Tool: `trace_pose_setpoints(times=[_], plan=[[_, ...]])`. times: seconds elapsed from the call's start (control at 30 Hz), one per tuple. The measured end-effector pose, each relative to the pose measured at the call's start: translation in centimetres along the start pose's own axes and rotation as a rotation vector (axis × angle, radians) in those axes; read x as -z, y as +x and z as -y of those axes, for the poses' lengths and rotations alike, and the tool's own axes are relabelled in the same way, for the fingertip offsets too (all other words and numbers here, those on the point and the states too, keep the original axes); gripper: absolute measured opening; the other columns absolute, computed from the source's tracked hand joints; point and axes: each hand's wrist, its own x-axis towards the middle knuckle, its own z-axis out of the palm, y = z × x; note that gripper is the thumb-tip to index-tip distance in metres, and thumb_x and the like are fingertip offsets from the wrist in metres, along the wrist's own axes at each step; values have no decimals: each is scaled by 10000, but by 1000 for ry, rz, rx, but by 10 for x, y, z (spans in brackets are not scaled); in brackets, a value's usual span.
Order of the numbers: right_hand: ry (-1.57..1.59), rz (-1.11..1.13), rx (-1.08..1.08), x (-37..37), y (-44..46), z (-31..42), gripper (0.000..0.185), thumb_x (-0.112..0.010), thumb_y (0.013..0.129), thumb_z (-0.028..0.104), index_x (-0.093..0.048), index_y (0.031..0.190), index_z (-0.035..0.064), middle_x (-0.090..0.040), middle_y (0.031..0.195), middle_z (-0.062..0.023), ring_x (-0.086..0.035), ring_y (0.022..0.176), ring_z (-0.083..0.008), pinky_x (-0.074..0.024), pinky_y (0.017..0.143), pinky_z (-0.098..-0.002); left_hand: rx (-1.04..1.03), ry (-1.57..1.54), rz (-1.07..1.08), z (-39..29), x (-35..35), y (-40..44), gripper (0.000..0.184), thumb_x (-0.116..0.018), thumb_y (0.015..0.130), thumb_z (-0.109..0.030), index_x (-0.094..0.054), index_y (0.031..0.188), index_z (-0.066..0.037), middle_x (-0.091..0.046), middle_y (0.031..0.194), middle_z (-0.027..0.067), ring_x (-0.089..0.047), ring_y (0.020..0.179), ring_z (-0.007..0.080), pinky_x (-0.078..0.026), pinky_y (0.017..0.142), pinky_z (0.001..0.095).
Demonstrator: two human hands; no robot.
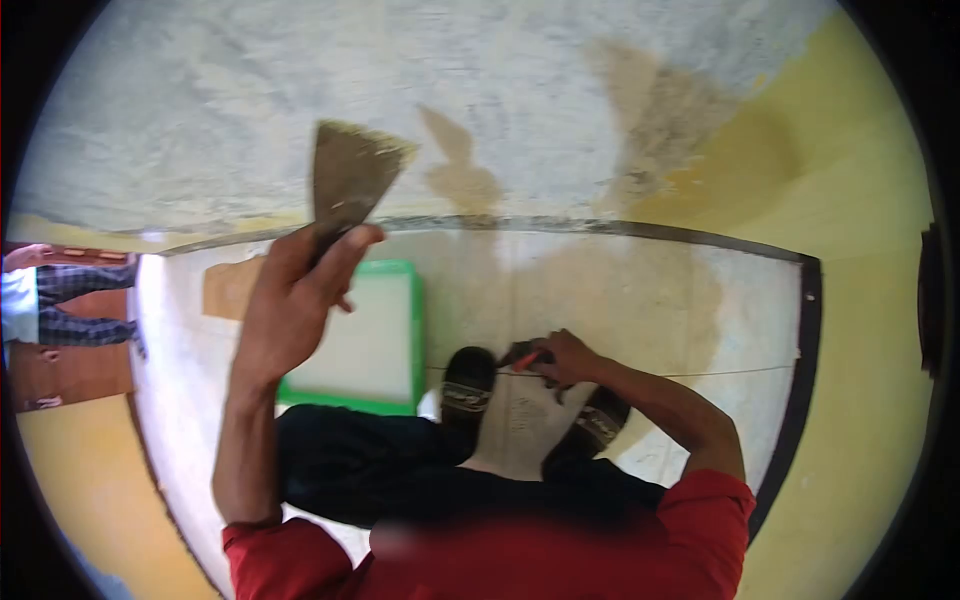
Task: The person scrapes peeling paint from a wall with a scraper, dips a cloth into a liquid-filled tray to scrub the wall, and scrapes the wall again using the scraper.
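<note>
Two hands show: the left hand is wrapped around a flared metal scraper, its long axis pointing from the fist toward the patchy grey-white wall; dark slip-on footwear carries unreadable pale lettering; the farther, lower right hand grasps a dark tool with an orange part.

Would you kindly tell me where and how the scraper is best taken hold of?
I would grip the scraper by its handle, coming from the end opposite the blade's wide edge, as the left hand does now. The blade flares upward in the view from a narrow neck, with pale residue along its edge, so the hand probably sits best behind that neck.
</note>
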Motion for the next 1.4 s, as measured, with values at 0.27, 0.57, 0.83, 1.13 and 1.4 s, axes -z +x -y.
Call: trace_pose_setpoints(times=[0.27, 0.57, 0.83, 1.13, 1.4], plan=[[298, -687, 331, 134, -90, 64, 338, -691, 829, 171, -540, 1082, 6, -471, 1126, -144, -522, 1037, -240, -442, 862, -344, 41, 20, 125, -8, -10, -4, 367, -588, 910, -359, -651, 994, -7, -461, 632, -36, -444, 581, 61, -424, 528, 245], [-674, -1830, 499, 263, -176, 107, 382, -802, 709, 130, -607, 1030, 54, -524, 1067, -141, -531, 921, -272, -460, 777, -357, 27, 141, 261, -16, -30, 20, 435, -608, 886, -414, -646, 989, 7, -546, 741, 4, -496, 656, 88, -439, 546, 250], [-77, -972, 172, 199, -39, -54, 339, -746, 761, 191, -637, 1082, 181, -539, 1073, -61, -556, 904, -218, -467, 671, -364, 71, 181, 220, -26, -42, 22, 393, -598, 904, -366, -650, 1011, 8, -595, 787, 19, -508, 663, 90, -453, 558, 252], [-539, -1332, 476, 230, -102, -3, 168, -752, 752, 109, -589, 748, 71, -576, 747, -85, -568, 649, -225, -468, 584, -316, 69, 218, 207, -19, -43, 17, 397, -603, 898, -383, -643, 922, 11, -499, 613, 20, -467, 576, 83, -422, 538, 286], [-103, -1191, 355, 221, -83, -19, 166, -658, 840, 144, -635, 997, 95, -614, 859, -102, -616, 759, -259, -526, 667, -359, 144, 208, 231, -25, -54, 29, 363, -608, 900, -353, -646, 987, -2, -556, 720, 13, -507, 644, 90, -451, 551, 268]])
